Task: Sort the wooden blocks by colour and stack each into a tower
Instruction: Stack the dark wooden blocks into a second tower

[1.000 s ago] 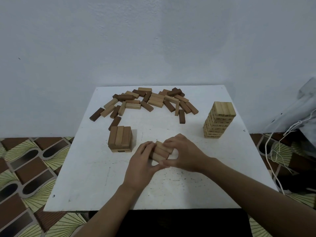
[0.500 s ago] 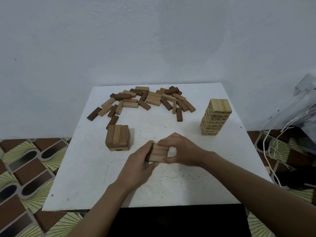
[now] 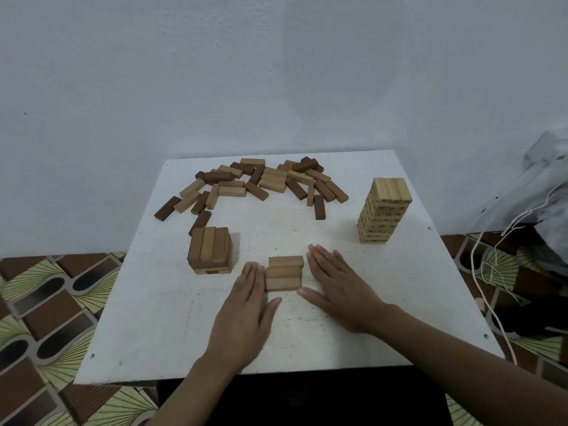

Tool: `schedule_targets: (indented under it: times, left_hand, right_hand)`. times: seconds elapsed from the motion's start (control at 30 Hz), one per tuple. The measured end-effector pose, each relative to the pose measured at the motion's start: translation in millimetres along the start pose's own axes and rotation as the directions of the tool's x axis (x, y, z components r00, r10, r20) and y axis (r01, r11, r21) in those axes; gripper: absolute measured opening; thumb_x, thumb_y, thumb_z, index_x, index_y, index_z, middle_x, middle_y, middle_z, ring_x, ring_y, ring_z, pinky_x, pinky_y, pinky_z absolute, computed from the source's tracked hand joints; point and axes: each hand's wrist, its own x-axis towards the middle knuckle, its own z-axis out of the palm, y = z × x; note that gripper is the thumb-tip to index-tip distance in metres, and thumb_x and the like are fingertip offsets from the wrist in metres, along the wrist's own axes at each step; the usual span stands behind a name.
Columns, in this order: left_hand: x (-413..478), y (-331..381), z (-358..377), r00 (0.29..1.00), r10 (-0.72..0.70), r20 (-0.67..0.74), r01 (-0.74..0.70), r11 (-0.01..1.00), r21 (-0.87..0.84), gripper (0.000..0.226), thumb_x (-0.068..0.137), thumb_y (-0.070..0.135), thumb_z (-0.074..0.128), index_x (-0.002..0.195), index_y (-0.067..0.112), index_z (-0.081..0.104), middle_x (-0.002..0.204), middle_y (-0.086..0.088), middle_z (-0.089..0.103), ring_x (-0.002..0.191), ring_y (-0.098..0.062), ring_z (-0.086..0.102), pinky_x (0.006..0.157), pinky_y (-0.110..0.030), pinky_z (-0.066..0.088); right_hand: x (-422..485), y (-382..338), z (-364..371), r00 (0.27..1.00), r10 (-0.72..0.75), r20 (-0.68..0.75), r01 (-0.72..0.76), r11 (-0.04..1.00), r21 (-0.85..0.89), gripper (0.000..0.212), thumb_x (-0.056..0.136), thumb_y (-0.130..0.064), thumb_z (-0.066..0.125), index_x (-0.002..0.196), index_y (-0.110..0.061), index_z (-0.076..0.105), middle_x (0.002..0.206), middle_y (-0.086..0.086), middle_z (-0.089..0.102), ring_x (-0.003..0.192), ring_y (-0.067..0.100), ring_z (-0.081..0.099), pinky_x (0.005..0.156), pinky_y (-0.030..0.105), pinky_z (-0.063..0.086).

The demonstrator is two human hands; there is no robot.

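Wooden blocks [image 3: 284, 273], three tan ones, lie flat and side by side between the hands, near-centre on the white table [image 3: 147, 318]. Left hand [image 3: 246, 305] is flat with fingers straight and holds nothing; its fingertips [image 3: 255, 269] touch the row's left end. Right hand [image 3: 335, 284] is likewise flat and unclenched, just beside the right end; I can't tell whether it makes contact. Nothing is gripped on either side. Key geometry: each block's long axis runs left-right, the three are packed near-to-far, and the hands flank the short ends, so I read this as squaring up a base layer. My call is that the next layer goes crosswise, long axis near-far. Feed stock is the loose pile [image 3: 261, 186] along the far edge, mixed pale, tan and dark, directly beyond the row. Either hand has to reach far for it: the left is nearer the pile's left half, the right nearer its right half. Left of the row, near but not touching, is a short brown stack [image 3: 210, 250] a few layers high. Far right, well apart, stands a tall pale tower [image 3: 384, 210] that looks upright. I judge the task well short of done: one tower up, one begun, one at base layer, and plenty unsorted. Risk: a right forearm reaching far passes near the tall tower. Patterned floor tiles [image 3: 46, 302] surround the table.
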Motion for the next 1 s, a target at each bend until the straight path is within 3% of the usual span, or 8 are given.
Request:
schedule_targets:
  times: [0.1,0.17,0.27,0.33,0.53,0.7,0.8,1.0]
  left_hand:
    - [5,-2,2,1.0,-0.006,0.03,0.004,0.999,0.049,0.081,0.098,0.064,0.002,0.163,0.016,0.009,0.168,0.007,0.0,0.155,-0.006,-0.008,0.123,-0.023,0.006]
    - [10,-2,3,1.0,0.005,0.026,-0.008,0.996,0.09,0.078,0.101,0.058,0.004,0.162,0.011,0.015,0.168,0.001,0.007,0.156,-0.01,-0.002,0.123,-0.024,0.005]
    - [11,-3,6,1.0,0.024,-0.005,-0.022,0.977,0.21,0.065,0.108,0.044,0.02,0.15,0.0,0.043,0.158,-0.013,0.042,0.15,-0.023,0.033,0.12,-0.039,0.024]
    - [11,-3,9,1.0,0.016,-0.016,-0.012,0.972,0.234,0.062,0.108,0.041,0.023,0.146,-0.001,0.049,0.153,-0.014,0.049,0.145,-0.026,0.042,0.116,-0.042,0.03]
    - [10,-1,14,0.999,-0.009,-0.044,0.018,0.975,0.221,0.069,0.108,0.048,0.01,0.155,0.005,0.038,0.162,-0.009,0.036,0.153,-0.018,0.024,0.123,-0.036,0.019]
    - [9,-3,14,0.999,-0.007,-0.054,0.016,0.985,0.174,0.071,0.106,0.053,0.007,0.16,0.01,0.027,0.167,-0.003,0.021,0.155,-0.011,0.009,0.125,-0.03,0.009]
    - [9,-2,14,0.998,-0.013,-0.068,0.024,0.986,0.163,0.072,0.106,0.053,0.007,0.159,0.01,0.03,0.166,-0.002,0.023,0.153,-0.009,0.008,0.124,-0.029,0.008]
    - [9,-4,15,0.998,-0.014,-0.061,0.025,0.983,0.18,0.07,0.107,0.052,0.009,0.156,0.008,0.035,0.164,-0.005,0.03,0.153,-0.012,0.016,0.123,-0.033,0.011]
  right_hand:
    - [2,-7,5,1.0,-0.008,-0.025,0.007,0.998,-0.064,0.083,0.1,-0.068,0.009,0.158,-0.011,-0.009,0.166,0.002,-0.018,0.148,0.009,-0.028,0.123,0.04,-0.014]
    - [3,-9,10,0.999,-0.007,-0.033,0.003,0.995,-0.101,0.083,0.101,-0.067,0.007,0.157,-0.009,-0.01,0.165,0.003,-0.019,0.148,0.011,-0.029,0.123,0.043,-0.014]
    - [5,-9,17,0.997,-0.012,-0.074,0.003,0.991,-0.132,0.078,0.103,-0.061,0.008,0.158,-0.006,-0.005,0.167,0.007,-0.013,0.151,0.015,-0.023,0.124,0.047,-0.011]
    - [6,-8,21,0.99,-0.036,-0.139,0.013,0.987,-0.16,0.073,0.105,-0.054,0.007,0.157,-0.003,0.005,0.167,0.011,-0.001,0.153,0.021,-0.013,0.122,0.05,-0.006]
    - [4,-11,27,0.981,-0.034,-0.189,0.001,0.986,-0.168,0.07,0.107,-0.045,0.002,0.153,0.003,0.026,0.163,0.017,0.022,0.153,0.028,0.011,0.12,0.061,0.019]
    - [6,-14,28,0.982,-0.01,-0.188,-0.021,0.986,-0.163,0.07,0.107,-0.044,0.0,0.153,0.003,0.023,0.163,0.018,0.02,0.153,0.029,0.01,0.12,0.061,0.018]
    - [6,-18,26,0.983,0.021,-0.183,-0.052,0.984,-0.169,0.07,0.107,-0.043,0.002,0.151,0.005,0.029,0.161,0.019,0.025,0.152,0.03,0.016,0.116,0.062,0.028]
    - [7,-23,23,0.987,0.068,-0.147,-0.091,0.983,-0.16,0.07,0.107,-0.04,0.002,0.148,0.007,0.034,0.159,0.022,0.029,0.151,0.033,0.02,0.112,0.063,0.032]
